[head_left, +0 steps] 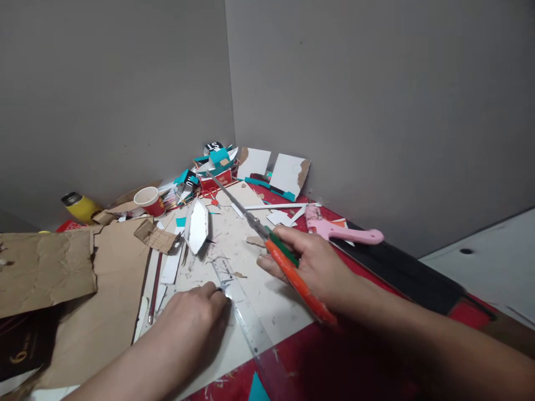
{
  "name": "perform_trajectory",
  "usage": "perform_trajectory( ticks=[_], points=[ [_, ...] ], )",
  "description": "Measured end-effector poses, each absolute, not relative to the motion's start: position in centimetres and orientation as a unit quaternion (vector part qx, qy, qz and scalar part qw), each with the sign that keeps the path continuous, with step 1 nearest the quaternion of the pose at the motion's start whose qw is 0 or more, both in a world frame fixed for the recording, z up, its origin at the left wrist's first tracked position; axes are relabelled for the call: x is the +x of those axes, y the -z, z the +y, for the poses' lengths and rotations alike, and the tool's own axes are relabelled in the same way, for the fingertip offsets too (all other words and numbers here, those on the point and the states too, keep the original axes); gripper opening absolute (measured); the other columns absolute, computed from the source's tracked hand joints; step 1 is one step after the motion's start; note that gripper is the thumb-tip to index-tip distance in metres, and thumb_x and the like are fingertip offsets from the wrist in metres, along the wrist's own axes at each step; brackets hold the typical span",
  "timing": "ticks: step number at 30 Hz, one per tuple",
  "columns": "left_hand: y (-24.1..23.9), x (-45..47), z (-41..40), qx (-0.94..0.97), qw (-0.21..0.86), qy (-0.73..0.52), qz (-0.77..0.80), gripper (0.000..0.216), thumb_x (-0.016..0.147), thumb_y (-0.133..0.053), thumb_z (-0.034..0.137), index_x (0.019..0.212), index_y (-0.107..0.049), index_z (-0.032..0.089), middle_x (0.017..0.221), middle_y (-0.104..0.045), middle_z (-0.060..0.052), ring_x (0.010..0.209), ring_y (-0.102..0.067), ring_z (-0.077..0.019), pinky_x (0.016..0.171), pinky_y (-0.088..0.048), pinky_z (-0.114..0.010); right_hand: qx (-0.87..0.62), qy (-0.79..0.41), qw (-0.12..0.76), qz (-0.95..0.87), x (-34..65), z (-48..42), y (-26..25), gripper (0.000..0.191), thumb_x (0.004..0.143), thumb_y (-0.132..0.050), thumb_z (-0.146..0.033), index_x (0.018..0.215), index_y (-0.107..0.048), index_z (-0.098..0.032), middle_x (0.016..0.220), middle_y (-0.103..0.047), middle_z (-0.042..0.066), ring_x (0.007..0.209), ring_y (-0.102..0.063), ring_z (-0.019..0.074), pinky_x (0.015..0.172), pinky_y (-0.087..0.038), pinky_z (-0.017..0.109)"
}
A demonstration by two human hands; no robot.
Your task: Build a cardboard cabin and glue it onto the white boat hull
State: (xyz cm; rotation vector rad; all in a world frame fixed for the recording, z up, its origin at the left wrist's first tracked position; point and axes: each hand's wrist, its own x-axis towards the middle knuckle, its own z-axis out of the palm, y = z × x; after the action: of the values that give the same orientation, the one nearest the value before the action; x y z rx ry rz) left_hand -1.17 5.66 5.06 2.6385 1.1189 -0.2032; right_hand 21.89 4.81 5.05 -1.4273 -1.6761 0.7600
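My right hand (311,262) grips long scissors (288,264) by their orange and green handles. The closed metal blades point up and left over the white board (254,289). My left hand (196,314) is curled with its fingertips pinched at the edge of a clear plastic ruler (244,312) that lies diagonally on the board. Whether it holds anything small is hidden. A folded white paper shape (197,225) stands a little beyond the ruler's far end.
Torn brown cardboard (54,267) covers the left side. A paper cup (150,200) and a yellow bottle (81,207) stand at the back left. Teal, white and red scraps (215,164) pile in the corner. A pink glue gun (343,231) lies right, by a black strip (401,270).
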Motion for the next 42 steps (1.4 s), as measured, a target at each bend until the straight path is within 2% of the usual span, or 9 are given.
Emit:
perform_trajectory(
  ticks=[7,13,16,19,24,27,32,36,42],
  points=[
    [-3.6,-0.5,5.8,0.906,0.079,0.125,0.396,0.029,0.072,-0.04,0.0,0.085,-0.063,0.013,0.08,-0.064,-0.009,0.062,-0.059,-0.019,0.057,-0.041,-0.029,-0.571,-0.275,0.375,-0.677,22.0,5.0,-4.8,0.035,0.079,-0.058,-0.051,0.069,-0.044,-0.021,0.063,-0.047,-0.004,0.058,-0.044,0.0136,0.054,-0.037,0.027],
    [-3.7,-0.8,4.8,0.915,0.082,0.047,0.393,0.031,0.068,-0.038,-0.003,0.084,-0.059,0.014,0.08,-0.064,-0.012,0.058,-0.056,-0.0204,0.053,-0.036,-0.031,-0.568,-0.25,0.371,-0.691,22.0,5.0,-4.2,0.035,0.082,-0.056,-0.052,0.068,-0.044,-0.022,0.061,-0.049,-0.003,0.057,-0.046,0.0143,0.051,-0.038,0.027],
    [-3.8,-1.2,4.6,0.893,0.163,-0.046,0.416,0.02,0.075,-0.044,0.002,0.08,-0.054,0.018,0.074,-0.061,-0.009,0.055,-0.051,-0.0182,0.052,-0.032,-0.031,-0.57,-0.26,0.363,-0.69,21.9,5.1,-3.9,0.034,0.082,-0.056,-0.052,0.071,-0.047,-0.022,0.063,-0.052,-0.001,0.059,-0.049,0.0165,0.053,-0.041,0.028],
    [-4.4,-1.7,5.1,0.819,0.327,-0.159,0.445,0.009,0.088,-0.045,0.018,0.081,-0.048,0.021,0.068,-0.055,-0.003,0.057,-0.048,-0.0157,0.054,-0.035,-0.029,-0.56,-0.28,0.364,-0.689,21.8,5.2,-3.7,0.035,0.081,-0.055,-0.054,0.07,-0.047,-0.022,0.064,-0.054,0.0,0.059,-0.05,0.0175,0.053,-0.042,0.03],
    [-6.0,-2.6,7.0,0.59,0.579,-0.388,0.409,0.018,0.091,-0.051,0.035,0.085,-0.044,0.02,0.071,-0.057,0.001,0.049,-0.051,-0.0083,0.049,-0.044,-0.023,-0.544,-0.272,0.338,-0.719,21.5,5.3,-3.6,0.033,0.084,-0.051,-0.052,0.071,-0.049,-0.022,0.069,-0.059,0.002,0.061,-0.054,0.0191,0.055,-0.044,0.03],
    [-6.9,-3.3,7.9,0.537,0.61,-0.454,0.365,0.021,0.088,-0.059,0.035,0.088,-0.046,0.019,0.068,-0.062,0.002,0.047,-0.053,-0.0076,0.048,-0.047,-0.022,-0.526,-0.277,0.283,-0.753,21.3,5.1,-3.9,0.026,0.085,-0.05,-0.046,0.078,-0.052,-0.022,0.071,-0.062,0.003,0.065,-0.058,0.0204,0.06,-0.047,0.031],
    [-7.4,-3.9,8.0,0.516,0.645,-0.464,0.32,0.017,0.09,-0.059,0.032,0.089,-0.048,0.019,0.065,-0.062,0.005,0.044,-0.051,-0.0056,0.046,-0.045,-0.018,-0.518,-0.264,0.208,-0.786,20.7,4.2,-5.0,0.027,0.079,-0.055,-0.04,0.098,-0.059,-0.021,0.096,-0.068,0.009,0.086,-0.063,0.026,0.077,-0.048,0.035],
    [-7.3,-3.8,7.6,0.53,0.652,-0.442,0.313,0.018,0.09,-0.058,0.034,0.089,-0.049,0.019,0.061,-0.061,0.005,0.044,-0.051,-0.0052,0.048,-0.042,-0.017,-0.543,-0.255,0.144,-0.787,20.5,3.5,-5.8,0.03,0.073,-0.058,-0.041,0.097,-0.06,-0.021,0.083,-0.068,0.008,0.079,-0.062,0.0272,0.071,-0.046,0.034],
    [-6.8,-3.5,7.4,0.567,0.641,-0.401,0.325,0.02,0.089,-0.059,0.037,0.089,-0.051,0.019,0.059,-0.059,0.004,0.044,-0.05,-0.0059,0.051,-0.04,-0.018,-0.532,-0.271,0.149,-0.788,20.6,3.6,-5.4,0.031,0.073,-0.063,-0.038,0.099,-0.057,-0.023,0.08,-0.065,0.003,0.075,-0.059,0.0228,0.066,-0.042,0.03]
  ],
)
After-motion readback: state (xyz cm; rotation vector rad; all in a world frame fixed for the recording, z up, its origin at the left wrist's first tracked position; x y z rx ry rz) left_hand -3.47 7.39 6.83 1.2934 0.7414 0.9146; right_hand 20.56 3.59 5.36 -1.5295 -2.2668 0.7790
